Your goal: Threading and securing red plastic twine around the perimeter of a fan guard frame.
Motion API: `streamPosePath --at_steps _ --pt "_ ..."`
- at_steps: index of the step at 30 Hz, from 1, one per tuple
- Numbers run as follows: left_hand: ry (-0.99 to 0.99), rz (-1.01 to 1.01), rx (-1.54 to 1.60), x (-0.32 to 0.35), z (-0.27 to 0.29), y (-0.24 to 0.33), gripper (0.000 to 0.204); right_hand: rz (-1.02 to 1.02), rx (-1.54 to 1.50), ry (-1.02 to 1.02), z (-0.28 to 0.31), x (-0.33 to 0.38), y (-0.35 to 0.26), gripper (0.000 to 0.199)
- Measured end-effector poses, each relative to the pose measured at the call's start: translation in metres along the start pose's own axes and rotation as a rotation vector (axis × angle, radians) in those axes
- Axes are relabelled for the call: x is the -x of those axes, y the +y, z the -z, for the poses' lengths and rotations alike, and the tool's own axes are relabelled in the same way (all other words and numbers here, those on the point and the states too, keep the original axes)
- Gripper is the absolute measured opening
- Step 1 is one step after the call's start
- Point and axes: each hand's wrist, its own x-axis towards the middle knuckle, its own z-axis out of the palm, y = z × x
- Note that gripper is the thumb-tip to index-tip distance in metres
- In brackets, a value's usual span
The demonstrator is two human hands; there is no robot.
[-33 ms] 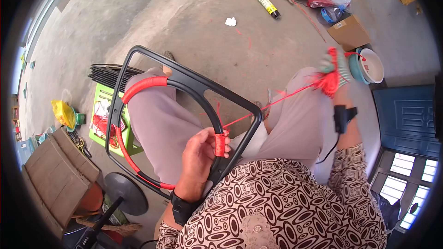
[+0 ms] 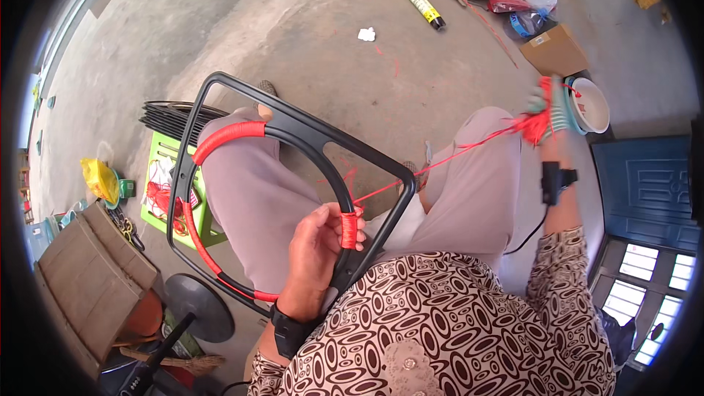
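A black frame (image 2: 308,121) with rounded corners and an inner ring rests across my lap, tilted. Red cord is wound round several stretches of the ring, among them a long red wrapping (image 2: 229,138) at its upper left. My bare left hand (image 2: 317,238) is closed round the ring's lower right, at a short red winding (image 2: 349,230). From there a taut red strand (image 2: 447,158) runs up to the right. My right hand (image 2: 559,114), in a striped green and white glove and somewhat blurred, is closed on a loose bundle of red cord (image 2: 537,121), away from the frame.
Left of my knee stands a green stool (image 2: 163,158) with red cord and black hoops on it. A round black base (image 2: 199,308) is lower left. White and teal basins (image 2: 591,106) and a cardboard box (image 2: 555,51) stand beyond my right hand. A yellow can (image 2: 422,6) lies ahead.
My right hand has moved a little to the right with the red cord bundle, and the strand has lengthened. My left hand and the frame have stayed in place.
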Motion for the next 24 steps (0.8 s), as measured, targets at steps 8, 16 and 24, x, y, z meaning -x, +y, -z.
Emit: streamPosePath --at_steps 8,16,24 --pt "0.008 -0.020 -0.056 -0.002 -0.003 0.001 0.041 0.124 0.546 0.287 -0.015 0.028 -0.009 0.033" --pt "-0.080 -0.011 -0.003 -0.001 -0.004 -0.002 0.039 -0.668 0.775 -0.571 -0.139 0.042 0.232 0.032" --pt "-0.006 -0.020 -0.053 0.002 -0.005 -0.004 0.038 -0.650 0.990 -0.341 -0.117 0.051 0.193 0.023"
